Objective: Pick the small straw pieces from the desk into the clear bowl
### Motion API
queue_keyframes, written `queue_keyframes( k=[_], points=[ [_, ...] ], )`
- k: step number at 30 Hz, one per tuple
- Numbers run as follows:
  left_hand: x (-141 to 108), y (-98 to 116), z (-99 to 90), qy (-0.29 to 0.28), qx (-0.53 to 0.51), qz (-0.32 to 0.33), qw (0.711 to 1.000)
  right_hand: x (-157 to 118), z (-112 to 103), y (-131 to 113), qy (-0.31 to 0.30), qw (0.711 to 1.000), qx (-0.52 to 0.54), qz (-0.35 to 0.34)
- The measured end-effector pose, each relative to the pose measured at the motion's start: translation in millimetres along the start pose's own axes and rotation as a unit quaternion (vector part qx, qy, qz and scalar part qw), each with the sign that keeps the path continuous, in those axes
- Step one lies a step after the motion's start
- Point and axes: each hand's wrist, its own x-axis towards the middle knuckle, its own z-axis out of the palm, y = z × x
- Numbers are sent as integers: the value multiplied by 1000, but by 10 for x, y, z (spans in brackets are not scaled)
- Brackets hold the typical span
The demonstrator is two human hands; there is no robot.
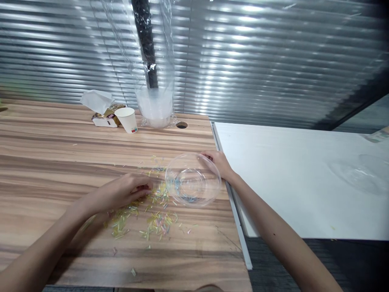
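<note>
A clear plastic bowl rests on the wood-grain table, with some bluish bits showing in or through it. My right hand is closed on the bowl's far right rim. Small yellow, pink and blue tube-like pieces lie scattered to the left of the bowl and in front of it. Among them, my left hand is low over the table with its fingers curled together; whether anything is between the fingertips is hidden.
At the back of the wooden table stand a tissue box, a white paper cup and a plastic-wrapped stack of bowls. A white table adjoins on the right, bearing a transparent lid-like item.
</note>
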Motion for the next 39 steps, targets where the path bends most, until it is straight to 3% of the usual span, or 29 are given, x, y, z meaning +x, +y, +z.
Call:
queue_keyframes(
  k=[39],
  points=[
    [-35,-16,17,-12,21,-30,999,-13,3,9,9,1000,16,-23]
  ],
)
